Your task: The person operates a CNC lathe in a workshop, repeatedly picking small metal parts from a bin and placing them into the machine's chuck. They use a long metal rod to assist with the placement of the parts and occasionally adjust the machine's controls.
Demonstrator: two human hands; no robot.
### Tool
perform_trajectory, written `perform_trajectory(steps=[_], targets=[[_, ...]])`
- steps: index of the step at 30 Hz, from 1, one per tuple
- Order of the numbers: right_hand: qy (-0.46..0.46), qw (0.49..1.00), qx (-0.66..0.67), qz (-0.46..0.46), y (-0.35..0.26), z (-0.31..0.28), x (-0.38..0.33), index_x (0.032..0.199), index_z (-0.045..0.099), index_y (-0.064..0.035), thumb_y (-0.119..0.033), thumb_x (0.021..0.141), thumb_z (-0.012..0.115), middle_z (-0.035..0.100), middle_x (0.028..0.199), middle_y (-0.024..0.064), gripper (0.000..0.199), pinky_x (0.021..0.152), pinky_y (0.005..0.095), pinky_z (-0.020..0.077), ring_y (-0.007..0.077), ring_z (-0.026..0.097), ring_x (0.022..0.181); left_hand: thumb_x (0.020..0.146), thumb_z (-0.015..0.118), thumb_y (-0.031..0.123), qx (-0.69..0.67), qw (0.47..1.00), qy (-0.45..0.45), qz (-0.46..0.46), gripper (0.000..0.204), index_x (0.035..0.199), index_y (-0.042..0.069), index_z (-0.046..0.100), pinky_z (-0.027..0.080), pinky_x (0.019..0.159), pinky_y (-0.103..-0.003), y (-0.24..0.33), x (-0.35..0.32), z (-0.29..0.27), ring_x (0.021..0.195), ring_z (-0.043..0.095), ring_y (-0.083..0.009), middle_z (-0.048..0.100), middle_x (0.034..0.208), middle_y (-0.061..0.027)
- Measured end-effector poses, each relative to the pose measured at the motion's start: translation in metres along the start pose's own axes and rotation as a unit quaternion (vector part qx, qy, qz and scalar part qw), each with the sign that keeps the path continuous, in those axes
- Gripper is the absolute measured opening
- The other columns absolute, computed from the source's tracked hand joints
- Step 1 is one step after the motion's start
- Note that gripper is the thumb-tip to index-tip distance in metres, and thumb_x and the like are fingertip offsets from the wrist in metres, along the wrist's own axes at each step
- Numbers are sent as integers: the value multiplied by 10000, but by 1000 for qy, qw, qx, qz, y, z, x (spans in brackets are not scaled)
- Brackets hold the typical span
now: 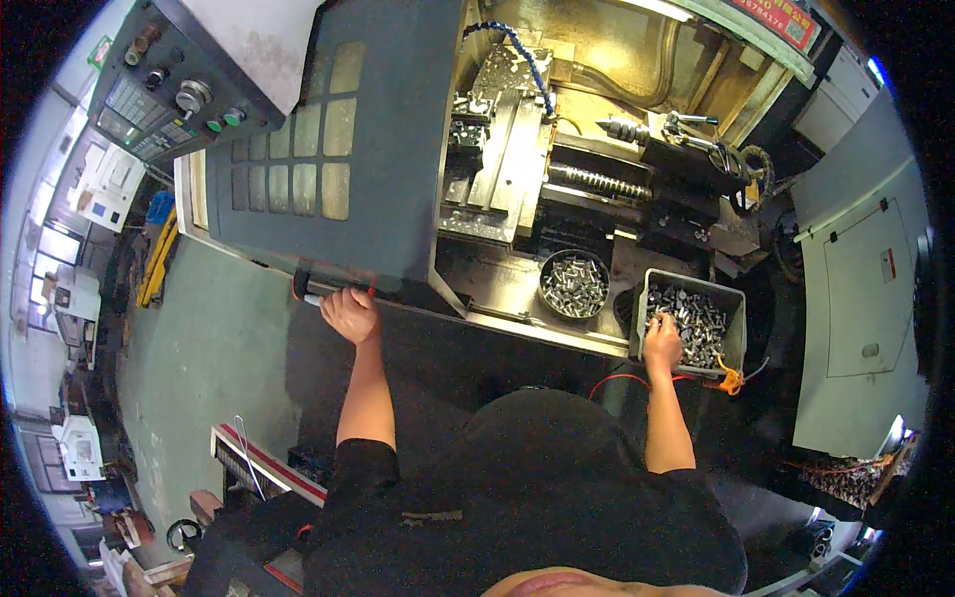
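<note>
My left hand is closed around the handle at the lower edge of the dark grey sliding door of a lathe. The door stands partly across the machine, leaving its right side exposed. My right hand reaches over the near left side of a grey plastic bin. Its fingers are curled together just above small metal pieces heaped inside; what they hold, if anything, is too small to make out. Left of the bin, a round dark pan is filled with similar short metal pieces.
Inside the lathe are a pointed tailstock centre, a lead screw and a blue coolant hose. A control panel juts out at upper left. An orange-handled tool hangs at the bin's near edge. A grey cabinet stands right.
</note>
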State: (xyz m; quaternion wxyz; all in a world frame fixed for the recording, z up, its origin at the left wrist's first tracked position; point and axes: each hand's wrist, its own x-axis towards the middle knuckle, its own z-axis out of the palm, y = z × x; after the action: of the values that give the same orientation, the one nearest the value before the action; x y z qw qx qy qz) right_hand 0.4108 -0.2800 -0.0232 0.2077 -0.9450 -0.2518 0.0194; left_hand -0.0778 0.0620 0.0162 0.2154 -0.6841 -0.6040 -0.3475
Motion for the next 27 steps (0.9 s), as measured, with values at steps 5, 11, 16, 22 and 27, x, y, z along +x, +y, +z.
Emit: perform_trajectory(steps=[5,11,16,22,27], targets=[[8,1000,-2,-7,2,2,1,1142,638,-137,-273,976,580,713,1038,170,222,773,510,517,403,675,938,928,486,228,-4,1000,2,3,301,802,30,673,384,1096,-551,-1,1,1,928,603,-360,625,860,-128],[29,999,-10,-13,-2,3,-2,1155,643,-148,-271,978,588,717,1028,163,222,748,511,525,402,681,907,928,495,224,-19,1000,8,9,291,791,26,658,389,1089,-554,-1,6,-1,907,601,-358,620,839,-132],[57,998,-13,0,-4,8,0,1158,639,-148,-296,988,567,718,1021,160,236,745,516,528,399,683,902,917,534,214,-36,999,9,6,257,792,27,658,382,1092,-559,-7,7,-3,910,603,-349,632,843,-127],[94,995,13,15,-6,19,-3,1119,657,-101,-286,987,564,713,1016,201,245,763,518,523,419,676,936,888,559,239,-30,999,-8,41,242,801,47,679,387,1063,-531,-14,9,1,920,595,-346,671,870,-126],[112,992,-27,59,-13,25,-3,1119,654,-119,-322,998,524,712,1038,189,269,786,521,512,420,668,962,869,565,257,-52,993,-78,75,247,779,57,678,417,954,-511,-34,17,7,911,580,-354,679,847,-125]])
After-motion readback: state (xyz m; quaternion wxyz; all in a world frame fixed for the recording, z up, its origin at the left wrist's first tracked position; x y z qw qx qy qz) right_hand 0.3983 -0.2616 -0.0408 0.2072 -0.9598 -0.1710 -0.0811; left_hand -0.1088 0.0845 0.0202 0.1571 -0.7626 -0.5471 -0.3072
